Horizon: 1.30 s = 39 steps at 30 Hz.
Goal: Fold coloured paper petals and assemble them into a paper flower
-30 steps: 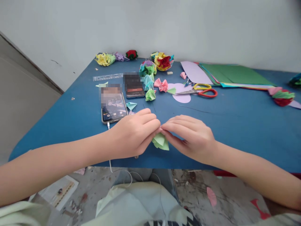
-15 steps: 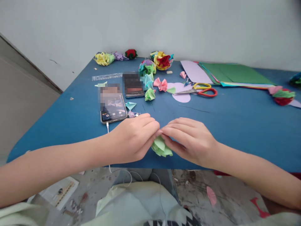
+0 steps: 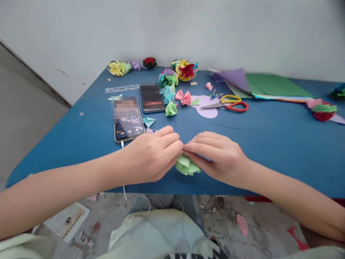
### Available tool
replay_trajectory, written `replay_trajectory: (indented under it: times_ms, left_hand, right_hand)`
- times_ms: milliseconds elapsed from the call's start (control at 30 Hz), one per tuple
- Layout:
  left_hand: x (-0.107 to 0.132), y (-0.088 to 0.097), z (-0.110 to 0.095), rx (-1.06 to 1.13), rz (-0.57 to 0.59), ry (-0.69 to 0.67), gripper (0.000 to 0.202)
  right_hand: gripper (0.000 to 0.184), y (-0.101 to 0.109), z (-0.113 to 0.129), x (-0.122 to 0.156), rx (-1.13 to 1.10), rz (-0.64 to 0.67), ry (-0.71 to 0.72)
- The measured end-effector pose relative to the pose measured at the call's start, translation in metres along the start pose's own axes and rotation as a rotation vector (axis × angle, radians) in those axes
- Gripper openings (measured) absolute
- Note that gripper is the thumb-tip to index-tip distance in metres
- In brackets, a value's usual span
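Observation:
Between my hands, over the front of the blue table (image 3: 272,151), is a light green paper flower (image 3: 187,165) with ruffled petals facing down toward me. My left hand (image 3: 159,153) is closed, pinching the flower's gathered base. Its fingertips are partly hidden behind the knuckles. The fingertips of my right hand (image 3: 215,154) are pressed together at the same base, touching the left fingertips. A small teal folded paper piece (image 3: 149,121) lies just beyond my left hand.
Two phones, a charging phone (image 3: 129,124) and a dark phone (image 3: 152,99), lie left of centre. Scissors (image 3: 229,103) rest on a lilac paper shape (image 3: 206,112). Coloured paper sheets (image 3: 277,85) and several paper flowers (image 3: 185,70) sit near the wall. A clear ruler (image 3: 122,89) lies far left.
The green flower has turned slightly and shifted a little right in my fingers. At the back, the lilac top sheet has lifted and curled over, showing a darker purple side.

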<state>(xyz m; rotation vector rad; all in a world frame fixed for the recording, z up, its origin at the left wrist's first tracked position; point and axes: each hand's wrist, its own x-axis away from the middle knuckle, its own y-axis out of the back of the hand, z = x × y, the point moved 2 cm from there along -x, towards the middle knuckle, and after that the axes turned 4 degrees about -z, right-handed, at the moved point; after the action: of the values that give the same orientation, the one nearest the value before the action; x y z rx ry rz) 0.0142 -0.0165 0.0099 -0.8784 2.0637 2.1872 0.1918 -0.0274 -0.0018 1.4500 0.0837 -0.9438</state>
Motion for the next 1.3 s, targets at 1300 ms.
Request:
replay_trajectory:
  times_ms: [1300]
  left_hand:
    - [0.002,-0.006,-0.003,0.060,-0.164,0.147,0.012]
  right_hand:
    - [0.006,0.000,-0.004,-0.007,-0.039,-0.111,-0.187]
